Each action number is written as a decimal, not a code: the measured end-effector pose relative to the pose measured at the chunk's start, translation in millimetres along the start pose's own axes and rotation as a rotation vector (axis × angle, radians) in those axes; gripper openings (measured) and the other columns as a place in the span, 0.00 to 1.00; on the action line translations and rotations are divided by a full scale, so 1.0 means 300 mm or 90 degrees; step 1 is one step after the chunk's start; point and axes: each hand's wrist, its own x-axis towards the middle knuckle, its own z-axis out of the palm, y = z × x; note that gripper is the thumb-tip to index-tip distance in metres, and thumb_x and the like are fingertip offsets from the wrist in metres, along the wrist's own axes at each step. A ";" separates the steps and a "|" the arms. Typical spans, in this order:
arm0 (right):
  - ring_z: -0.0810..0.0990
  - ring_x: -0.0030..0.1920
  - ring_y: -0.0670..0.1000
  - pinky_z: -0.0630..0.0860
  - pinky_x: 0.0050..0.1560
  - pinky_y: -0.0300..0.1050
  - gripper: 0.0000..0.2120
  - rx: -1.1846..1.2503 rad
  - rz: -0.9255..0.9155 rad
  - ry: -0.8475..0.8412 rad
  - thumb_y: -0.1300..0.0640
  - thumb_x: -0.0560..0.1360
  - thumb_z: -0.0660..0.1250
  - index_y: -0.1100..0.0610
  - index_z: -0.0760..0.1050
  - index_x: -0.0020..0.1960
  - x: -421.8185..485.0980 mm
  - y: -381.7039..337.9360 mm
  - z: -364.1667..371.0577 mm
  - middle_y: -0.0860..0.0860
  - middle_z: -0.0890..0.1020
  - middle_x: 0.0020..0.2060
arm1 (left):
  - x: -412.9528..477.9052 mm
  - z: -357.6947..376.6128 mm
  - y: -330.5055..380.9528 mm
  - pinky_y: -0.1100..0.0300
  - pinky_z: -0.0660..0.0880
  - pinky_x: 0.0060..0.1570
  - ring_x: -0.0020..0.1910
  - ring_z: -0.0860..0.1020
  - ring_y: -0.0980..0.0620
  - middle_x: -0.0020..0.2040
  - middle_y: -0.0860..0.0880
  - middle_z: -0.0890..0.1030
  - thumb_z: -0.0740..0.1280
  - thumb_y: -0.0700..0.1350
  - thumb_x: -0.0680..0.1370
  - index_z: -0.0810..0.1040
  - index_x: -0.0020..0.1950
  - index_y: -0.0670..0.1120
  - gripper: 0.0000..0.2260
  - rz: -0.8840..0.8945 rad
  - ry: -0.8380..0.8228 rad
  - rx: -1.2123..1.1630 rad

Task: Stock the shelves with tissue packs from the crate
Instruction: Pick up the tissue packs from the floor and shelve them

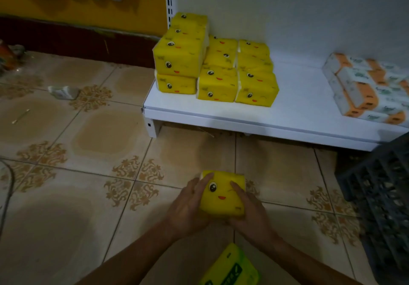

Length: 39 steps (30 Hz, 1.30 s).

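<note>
A green pack [230, 267] lies nearest, low between the forearms; whether it rests on the floor or on the person's lap I cannot tell.

Just beyond it the left hand [188, 209] wraps the left side of a yellow pack [223, 194], fingers curled up over its edge. The right hand [250, 213] clasps the other side, with a finger laid across the printed face. Both hands are grasping the one pack, which hangs above the floor [110, 138], well short of the shelf [298, 98]. The two-sided hold probably keeps the soft pack square and face up, so it will match the row ahead.

Far left on the tiles sit a thin stick [21, 116] and a small pale pack [64, 92], away from the work.

On the shelf's left end the yellow stack [214, 63] stands in three columns. The left column is the tallest, and the two beside it are lower. All faces point outward, as for display. The lower columns look like the likely spot for the held pack.

Bare shelf separates these from the orange packs [367, 87], which lie slanted at the right end, so the kinds stay apart.

At far right the dark crate [380, 196] stands on the floor beside the shelf, within easy reach. Its contents are hidden from here.
</note>
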 end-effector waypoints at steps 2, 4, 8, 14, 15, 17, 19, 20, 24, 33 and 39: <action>0.70 0.63 0.54 0.65 0.52 0.34 0.46 0.022 -0.024 0.032 0.36 0.58 0.61 0.42 0.47 0.72 0.051 -0.100 -0.057 0.53 0.67 0.62 | 0.029 -0.082 0.006 0.50 0.75 0.53 0.62 0.71 0.42 0.69 0.43 0.65 0.62 0.62 0.65 0.41 0.70 0.64 0.41 0.018 0.082 0.018; 0.70 0.63 0.55 0.62 0.50 0.31 0.42 0.032 -0.077 0.076 0.47 0.66 0.71 0.45 0.53 0.74 0.120 -0.238 -0.102 0.55 0.65 0.62 | 0.065 -0.201 0.017 0.49 0.75 0.53 0.63 0.72 0.41 0.68 0.40 0.67 0.61 0.62 0.67 0.48 0.71 0.58 0.37 0.036 0.178 0.014; 0.65 0.67 0.54 0.63 0.57 0.36 0.38 0.056 -0.147 0.201 0.57 0.70 0.72 0.47 0.57 0.74 0.213 -0.513 -0.162 0.55 0.60 0.68 | 0.138 -0.496 0.040 0.53 0.72 0.56 0.64 0.72 0.43 0.69 0.41 0.69 0.72 0.55 0.68 0.57 0.73 0.50 0.38 0.076 0.275 0.023; 0.65 0.67 0.51 0.62 0.58 0.36 0.35 0.054 -0.199 0.340 0.51 0.69 0.73 0.48 0.61 0.72 0.332 -0.624 -0.323 0.53 0.65 0.69 | 0.284 -0.745 0.126 0.53 0.75 0.50 0.56 0.75 0.48 0.67 0.47 0.71 0.75 0.52 0.67 0.56 0.74 0.51 0.41 0.107 0.286 0.059; 0.66 0.66 0.51 0.60 0.56 0.32 0.35 0.071 -0.194 0.368 0.51 0.68 0.74 0.48 0.63 0.71 0.356 -0.616 -0.359 0.53 0.67 0.67 | 0.307 -0.743 0.136 0.53 0.75 0.49 0.54 0.75 0.51 0.66 0.48 0.72 0.75 0.51 0.69 0.56 0.74 0.53 0.40 0.113 0.289 0.065; 0.67 0.65 0.51 0.58 0.53 0.29 0.34 0.113 -0.176 0.409 0.52 0.67 0.75 0.49 0.65 0.70 0.419 -0.589 -0.428 0.53 0.70 0.65 | 0.344 -0.721 0.135 0.54 0.75 0.50 0.55 0.75 0.52 0.66 0.49 0.71 0.74 0.51 0.70 0.57 0.73 0.53 0.37 0.103 0.299 0.099; 0.67 0.65 0.52 0.60 0.54 0.31 0.34 0.132 -0.151 0.415 0.51 0.68 0.75 0.48 0.64 0.70 0.493 -0.556 -0.477 0.53 0.69 0.66 | 0.371 -0.677 0.109 0.55 0.72 0.52 0.59 0.74 0.48 0.66 0.48 0.71 0.73 0.53 0.70 0.62 0.72 0.50 0.33 0.094 0.284 0.150; 0.67 0.65 0.52 0.61 0.55 0.34 0.35 0.133 -0.145 0.413 0.51 0.68 0.75 0.48 0.64 0.71 0.531 -0.538 -0.493 0.54 0.69 0.66 | 0.382 -0.647 0.091 0.57 0.70 0.52 0.60 0.74 0.48 0.65 0.48 0.72 0.72 0.55 0.70 0.65 0.70 0.49 0.31 0.094 0.264 0.172; 0.67 0.66 0.53 0.63 0.59 0.39 0.33 0.141 -0.153 0.404 0.51 0.69 0.74 0.50 0.65 0.71 0.703 -0.485 -0.543 0.55 0.69 0.67 | 0.433 -0.530 0.021 0.54 0.74 0.52 0.56 0.76 0.46 0.60 0.48 0.77 0.62 0.64 0.68 0.74 0.63 0.49 0.29 0.089 0.225 0.224; 0.66 0.69 0.56 0.64 0.66 0.47 0.33 0.129 -0.172 0.393 0.50 0.71 0.71 0.53 0.62 0.72 1.093 -0.480 -0.612 0.56 0.68 0.69 | 0.601 -0.433 -0.053 0.58 0.77 0.36 0.47 0.77 0.53 0.49 0.52 0.81 0.58 0.67 0.65 0.76 0.54 0.53 0.25 0.026 0.297 0.361; 0.67 0.67 0.60 0.66 0.64 0.54 0.33 0.040 -0.149 0.392 0.47 0.72 0.69 0.53 0.60 0.73 1.272 -0.519 -0.665 0.57 0.70 0.67 | 0.619 -0.429 -0.080 0.63 0.68 0.45 0.52 0.69 0.57 0.53 0.53 0.79 0.60 0.69 0.67 0.72 0.58 0.55 0.26 0.016 0.294 0.362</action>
